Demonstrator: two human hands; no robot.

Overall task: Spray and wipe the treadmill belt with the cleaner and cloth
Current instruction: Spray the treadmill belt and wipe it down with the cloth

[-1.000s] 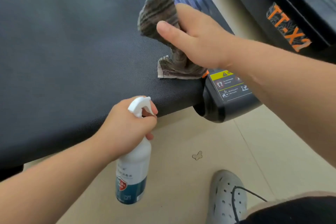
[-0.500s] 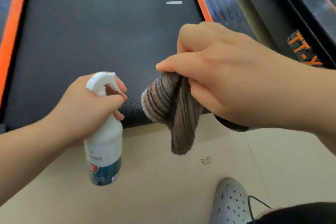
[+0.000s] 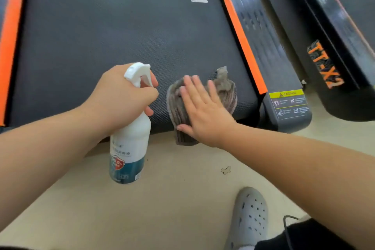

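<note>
Belt: the dark grey textured treadmill belt [image 3: 111,26] fills the upper half of the frame, and its rear edge runs across the centre.
Left hand: left of centre, our left hand [image 3: 121,99] grips the neck of the white plastic spray bottle with a teal label [image 3: 129,148]. One finger lies on the trigger and the nozzle points toward the belt. The bottle hangs in front of the belt's edge, over the pale beige floor [image 3: 162,199].
Right hand: our right hand [image 3: 205,111] lies flat with the fingers spread. It presses the brown-grey striped towelling cloth [image 3: 227,91] onto the belt just right of centre and grasps nothing.
Cloth: it is bunched up near the belt's right side, and its lower end droops past the rear edge toward the floor.
Step, as we judge it: we are wiping the rear strip, with another spray at the ready.
Risk, slip: our flat palm holds the cloth by pressure alone. A quick stroke could leave it behind or drag the hanging end onto the floor, where it would pick up dirt.
Risk, overspray: the nozzle sits near our right hand. A squeeze now could wet the hand instead of the belt, or mist the orange side strip [image 3: 237,32] and the yellow-and-black warning label [image 3: 288,103] at right.
Risk, coverage: the crumpled cloth covers little on each pass, so we may leave streaks.
Risk, footing: our grey perforated clog [image 3: 251,215] stands at lower right, and drips there could make the floor slick.
</note>
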